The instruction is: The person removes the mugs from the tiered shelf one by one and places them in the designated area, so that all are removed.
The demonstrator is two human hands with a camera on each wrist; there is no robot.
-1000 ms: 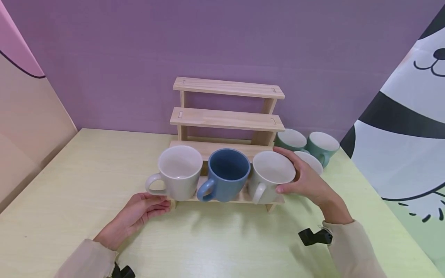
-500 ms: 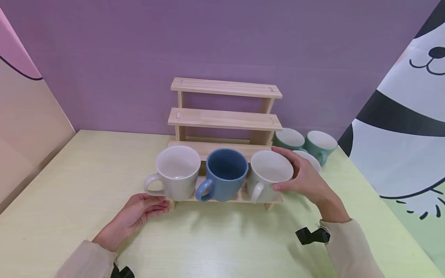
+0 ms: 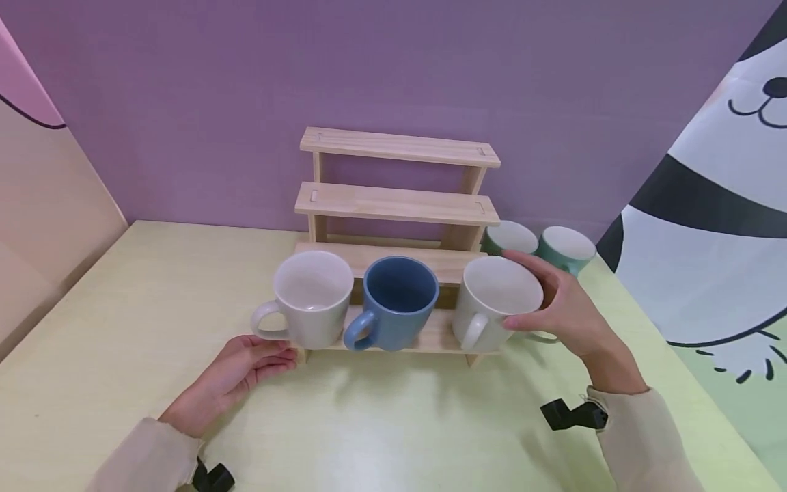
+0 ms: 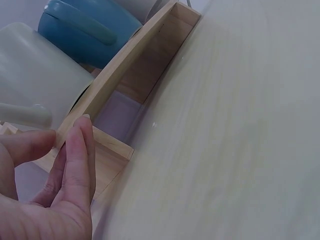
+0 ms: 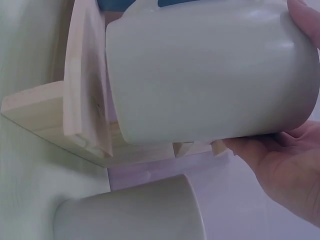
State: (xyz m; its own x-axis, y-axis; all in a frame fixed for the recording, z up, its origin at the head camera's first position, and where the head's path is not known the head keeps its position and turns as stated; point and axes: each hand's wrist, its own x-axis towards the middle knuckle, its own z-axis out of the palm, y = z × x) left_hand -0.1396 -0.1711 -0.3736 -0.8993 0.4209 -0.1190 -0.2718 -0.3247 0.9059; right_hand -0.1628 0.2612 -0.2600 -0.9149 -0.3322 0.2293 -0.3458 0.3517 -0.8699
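Note:
My left hand point(image 3: 236, 376) pinches the left front corner of a light wooden stepped rack point(image 3: 396, 201) between thumb and fingers. On the bottom shelf stand a white mug point(image 3: 313, 301) at the left and a blue mug point(image 3: 399, 307) in the middle. At the right end, my right hand point(image 3: 562, 307) grips another white mug point(image 3: 494, 307) round its side, thumb in front, fingers behind. That mug's base meets or nearly meets the shelf end in the right wrist view; I cannot tell whether it rests flat.
Two green mugs point(image 3: 510, 237) stand on the table point(image 3: 154, 301) behind the rack's right side. Another white mug point(image 5: 135, 215) stands on the table beside the rack, mostly hidden by my right hand in the head view. A purple wall point(image 3: 393, 68) rises behind.
My right hand has shifted the held white mug to the right, widening the gap to the blue mug. My left hand keeps its place on the rack. The head view has tilted slightly.

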